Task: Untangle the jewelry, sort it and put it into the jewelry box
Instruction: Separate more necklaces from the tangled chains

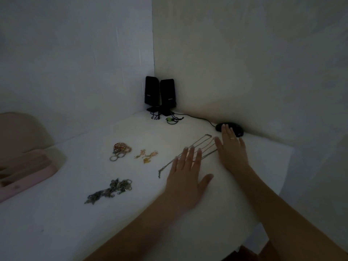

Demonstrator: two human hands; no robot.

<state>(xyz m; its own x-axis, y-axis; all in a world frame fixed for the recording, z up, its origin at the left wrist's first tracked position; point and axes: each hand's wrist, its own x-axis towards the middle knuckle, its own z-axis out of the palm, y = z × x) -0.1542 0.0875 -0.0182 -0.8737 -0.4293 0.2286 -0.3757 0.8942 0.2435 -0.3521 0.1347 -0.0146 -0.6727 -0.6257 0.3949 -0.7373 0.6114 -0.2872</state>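
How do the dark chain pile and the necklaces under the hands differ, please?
The dark pile lies bunched and tangled, untouched; the necklaces are stretched out in straight strands between the left hand and right hand. The pile looks darker, the necklaces paler and finer. Both lie on the white table.

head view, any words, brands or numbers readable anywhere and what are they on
Nothing can be read.
Left speaker: small pale mark on its front, too blurred to read.
Right speaker: the same kind of mark, also too blurred.
Jewelry box, computer mouse: no text visible.
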